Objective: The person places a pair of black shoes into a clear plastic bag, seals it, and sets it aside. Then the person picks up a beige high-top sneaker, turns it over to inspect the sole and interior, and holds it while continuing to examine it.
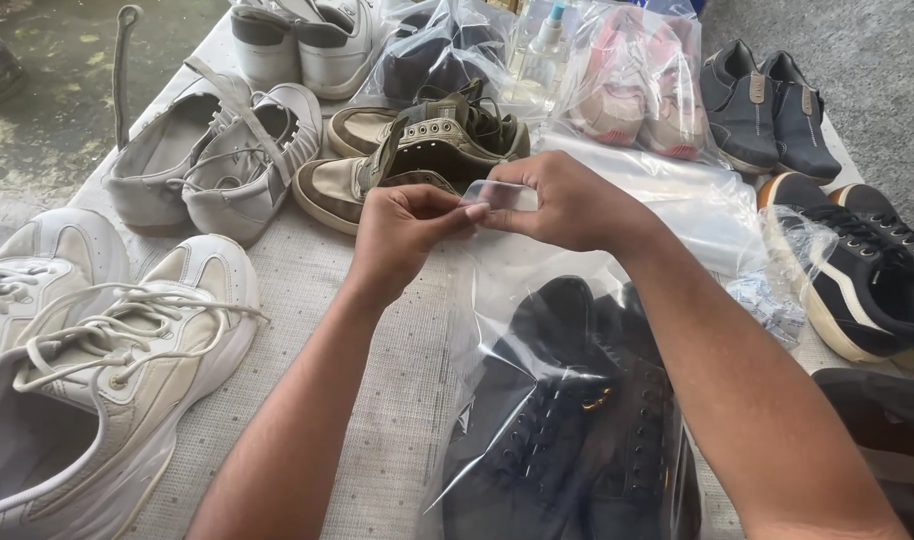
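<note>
A pair of black lace-up shoes (567, 420) is lying nearest, at the near centre of the cloth-covered table (377, 400), enclosed in a clear plastic bag (497, 300). Both hands are meeting at the far end of that bag: the left hand (402, 235) is pinching the bag's top strip (502, 195) from the left, and the right hand (567, 200) is clenching the same strip from the right, fingers curled over it. To the near left, large white sneakers (107, 370) are sitting with loose laces. Farther left, grey strapped shoes (217, 150) are resting, and just beyond the hands olive-and-cream sneakers (417, 145) are lying. At the far right, pink shoes in a bag (637, 85) and dark slip-ons (767, 105) are standing; black-and-white sneakers (857, 265) are lying at the right edge.
</note>
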